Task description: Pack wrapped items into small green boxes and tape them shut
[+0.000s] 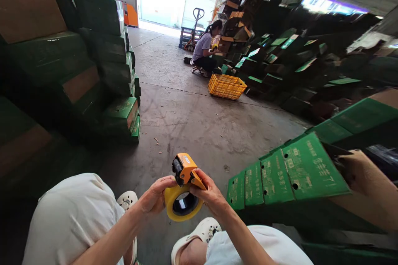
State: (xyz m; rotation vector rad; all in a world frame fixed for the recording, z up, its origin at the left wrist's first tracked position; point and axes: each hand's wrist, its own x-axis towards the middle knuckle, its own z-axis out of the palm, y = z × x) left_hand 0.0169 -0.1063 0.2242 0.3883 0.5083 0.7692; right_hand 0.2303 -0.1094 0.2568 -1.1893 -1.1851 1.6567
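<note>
A roll of yellow tape with a dark core hangs in an orange tape dispenser, held between my knees above the floor. My left hand pinches the roll's upper left edge, close to the dispenser's black front part. On the other side, my right hand grips the dispenser's orange handle, its thumb near the roll's core.
Green boxes are stacked high on the left. Several green cartons stand in a row at the right. Farther off, a person crouches beside a yellow crate, with heaped cartons behind. Grey floor lies between.
</note>
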